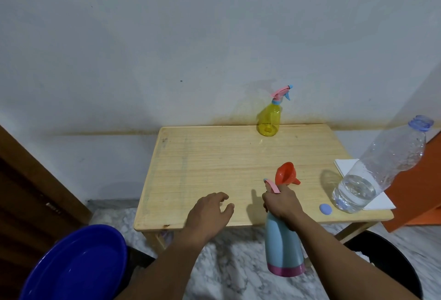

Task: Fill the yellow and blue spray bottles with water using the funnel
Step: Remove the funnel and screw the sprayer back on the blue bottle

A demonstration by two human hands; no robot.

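The blue spray bottle (284, 247) is hanging in the air just in front of the near edge of the wooden table (214, 168), with the right hand (282, 200) curling its fingers tightly round the neck below the pink trigger. The orange funnel (286, 173) is lying on its side on the table, just behind that hand. The left hand (210, 213) is hovering over the table's near edge, fingers loosely spread and gripping nothing. The yellow spray bottle (270, 118) is standing at the table's far edge, against the wall. A clear water bottle (379, 170), uncapped and partly filled, is standing at the table's right side on white paper (379, 201), its blue cap (325, 209) lying just beside it.
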